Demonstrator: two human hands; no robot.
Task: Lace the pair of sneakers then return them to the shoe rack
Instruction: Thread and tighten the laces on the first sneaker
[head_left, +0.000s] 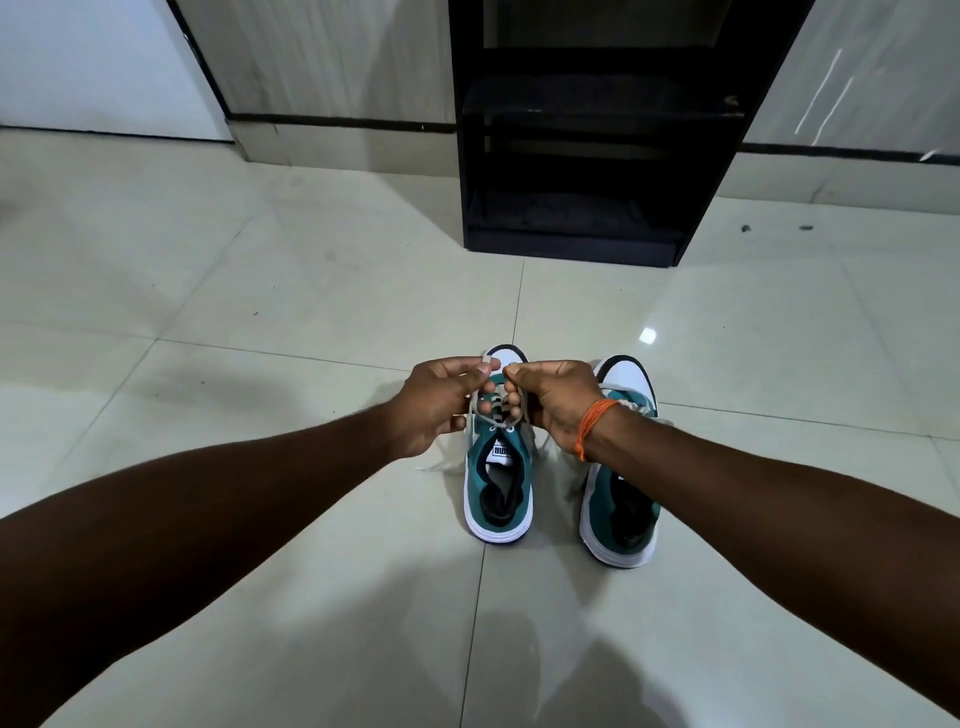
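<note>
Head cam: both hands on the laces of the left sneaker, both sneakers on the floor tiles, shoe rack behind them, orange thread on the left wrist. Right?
One error: the orange thread is on the right wrist, not the left, as the head view shows. The rest holds: left hand and right hand pinch the laces of the left sneaker; both sneakers sit on the floor tiles, shoe rack behind.

Glossy pale floor tiles (260, 312); matt black shoe rack (571, 244); teal cloth sneakers (498, 488) with smooth white soles

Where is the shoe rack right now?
In the head view, the black shoe rack stands against the wall at the top, right of centre, on the tiled floor beyond the two sneakers.
</note>
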